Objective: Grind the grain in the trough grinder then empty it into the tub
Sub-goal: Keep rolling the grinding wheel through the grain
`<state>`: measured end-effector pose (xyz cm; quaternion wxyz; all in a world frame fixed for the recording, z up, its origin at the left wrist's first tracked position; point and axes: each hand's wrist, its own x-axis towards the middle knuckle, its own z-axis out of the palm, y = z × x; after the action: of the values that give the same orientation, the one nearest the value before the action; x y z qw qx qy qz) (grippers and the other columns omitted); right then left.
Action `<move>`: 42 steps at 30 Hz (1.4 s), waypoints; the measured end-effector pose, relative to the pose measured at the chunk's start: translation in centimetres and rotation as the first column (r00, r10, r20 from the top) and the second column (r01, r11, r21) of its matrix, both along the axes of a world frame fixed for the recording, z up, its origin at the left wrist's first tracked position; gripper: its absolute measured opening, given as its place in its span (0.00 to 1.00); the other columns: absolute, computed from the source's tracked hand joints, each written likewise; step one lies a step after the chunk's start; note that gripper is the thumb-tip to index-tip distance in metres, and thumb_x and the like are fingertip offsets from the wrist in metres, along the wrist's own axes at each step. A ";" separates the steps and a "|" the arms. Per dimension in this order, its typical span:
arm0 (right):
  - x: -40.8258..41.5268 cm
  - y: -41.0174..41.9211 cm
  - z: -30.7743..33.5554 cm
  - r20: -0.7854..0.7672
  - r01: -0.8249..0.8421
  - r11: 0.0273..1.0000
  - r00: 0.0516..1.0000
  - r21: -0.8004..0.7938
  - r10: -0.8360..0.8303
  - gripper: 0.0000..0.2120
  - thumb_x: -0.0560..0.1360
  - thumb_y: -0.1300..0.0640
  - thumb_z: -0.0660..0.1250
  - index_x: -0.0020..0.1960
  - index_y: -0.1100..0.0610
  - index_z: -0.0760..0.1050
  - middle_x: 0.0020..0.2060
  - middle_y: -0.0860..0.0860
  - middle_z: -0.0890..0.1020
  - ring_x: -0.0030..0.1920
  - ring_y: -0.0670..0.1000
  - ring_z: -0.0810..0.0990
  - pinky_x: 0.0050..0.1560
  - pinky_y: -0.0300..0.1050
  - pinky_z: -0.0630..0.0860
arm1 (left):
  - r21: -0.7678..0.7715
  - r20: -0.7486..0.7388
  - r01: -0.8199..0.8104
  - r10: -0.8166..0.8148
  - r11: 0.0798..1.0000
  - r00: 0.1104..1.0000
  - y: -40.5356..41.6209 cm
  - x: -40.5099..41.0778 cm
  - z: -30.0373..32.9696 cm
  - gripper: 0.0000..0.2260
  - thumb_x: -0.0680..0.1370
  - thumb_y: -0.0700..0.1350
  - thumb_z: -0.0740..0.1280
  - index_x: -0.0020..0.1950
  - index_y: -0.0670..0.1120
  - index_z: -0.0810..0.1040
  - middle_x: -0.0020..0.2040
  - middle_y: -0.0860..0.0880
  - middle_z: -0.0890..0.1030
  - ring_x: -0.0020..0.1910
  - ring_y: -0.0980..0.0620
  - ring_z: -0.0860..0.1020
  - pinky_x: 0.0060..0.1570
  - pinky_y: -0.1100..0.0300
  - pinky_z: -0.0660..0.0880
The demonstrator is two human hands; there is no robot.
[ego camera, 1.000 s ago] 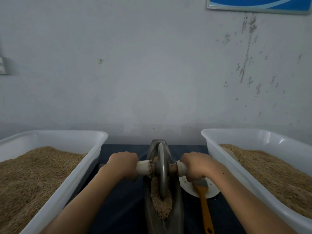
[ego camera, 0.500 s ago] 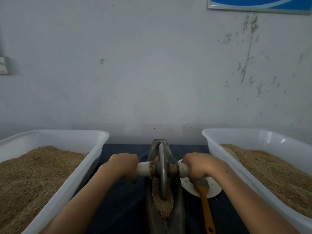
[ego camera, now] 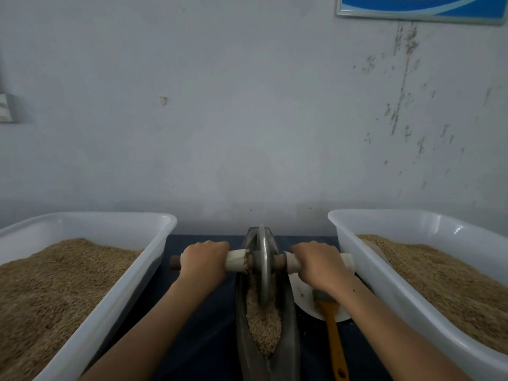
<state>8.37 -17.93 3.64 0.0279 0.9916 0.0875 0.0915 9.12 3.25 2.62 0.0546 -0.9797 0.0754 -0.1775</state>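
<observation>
Left tub [ego camera: 115, 306] cropped by frame edge, brush [ego camera: 334, 339] bristles behind right wrist

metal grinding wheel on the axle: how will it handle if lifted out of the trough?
Grinding wheel looks like thick metal, so probably heavy and rigid. It stands on a thin edge, so likely to roll or tip once both hands, left hand and right hand, release the handles.

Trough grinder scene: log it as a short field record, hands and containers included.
grinder: metal trough between the tubs, wheel upright in it
grain: in trough
left hand: gripping left handle
right hand: gripping right handle
left tub: holds grain
right tub: holds grain
brush: orange handle, right of trough, head on white plate
</observation>
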 end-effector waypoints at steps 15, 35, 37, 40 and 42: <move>-0.1 -0.3 0.7 -0.129 -0.033 0.998 0.991 -0.045 0.027 0.09 0.73 0.60 0.68 0.53 0.54 0.76 0.48 0.51 0.80 0.47 0.52 0.79 0.47 0.46 0.75 | 0.046 -0.163 -0.019 0.026 0.999 0.986 0.0 -0.3 0.7 0.14 0.74 0.47 0.66 0.59 0.49 0.74 0.53 0.49 0.79 0.52 0.48 0.77 0.44 0.57 0.67; -0.1 -0.4 0.8 -0.177 -0.033 0.997 0.984 -0.069 0.020 0.10 0.73 0.59 0.68 0.53 0.52 0.75 0.47 0.51 0.80 0.45 0.51 0.78 0.42 0.43 0.70 | 0.047 -0.248 -0.029 0.039 0.998 0.968 0.1 -0.3 0.8 0.16 0.73 0.48 0.68 0.59 0.48 0.74 0.52 0.49 0.79 0.48 0.50 0.76 0.43 0.57 0.67; 0.2 -0.2 -0.1 0.028 -0.037 0.999 0.999 -0.028 0.038 0.08 0.75 0.61 0.64 0.52 0.51 0.74 0.47 0.50 0.80 0.47 0.52 0.79 0.44 0.44 0.70 | 0.023 -0.148 -0.039 0.042 0.999 0.988 -0.1 -0.2 0.5 0.12 0.74 0.47 0.66 0.57 0.49 0.74 0.52 0.49 0.78 0.50 0.48 0.77 0.43 0.57 0.67; 0.4 -0.1 -0.8 0.139 -0.012 0.999 0.990 0.030 0.008 0.07 0.76 0.61 0.63 0.49 0.50 0.74 0.46 0.49 0.81 0.47 0.52 0.79 0.46 0.46 0.73 | -0.007 0.009 -0.035 0.035 0.999 0.999 -0.3 -0.3 -0.1 0.08 0.76 0.46 0.63 0.55 0.49 0.73 0.49 0.50 0.78 0.48 0.48 0.77 0.41 0.58 0.66; 0.4 -0.2 -0.7 0.095 -0.007 1.000 0.995 0.026 0.005 0.07 0.76 0.60 0.63 0.50 0.49 0.74 0.47 0.49 0.81 0.48 0.52 0.79 0.49 0.46 0.74 | 0.009 0.031 -0.018 0.018 1.000 0.999 -0.3 -0.3 -0.2 0.09 0.76 0.46 0.64 0.55 0.50 0.73 0.49 0.50 0.79 0.47 0.49 0.77 0.41 0.58 0.67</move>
<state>8.77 -18.12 2.93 0.0185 0.9861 0.0879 0.1396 8.81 2.99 2.41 0.0618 -0.9772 0.0667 -0.1917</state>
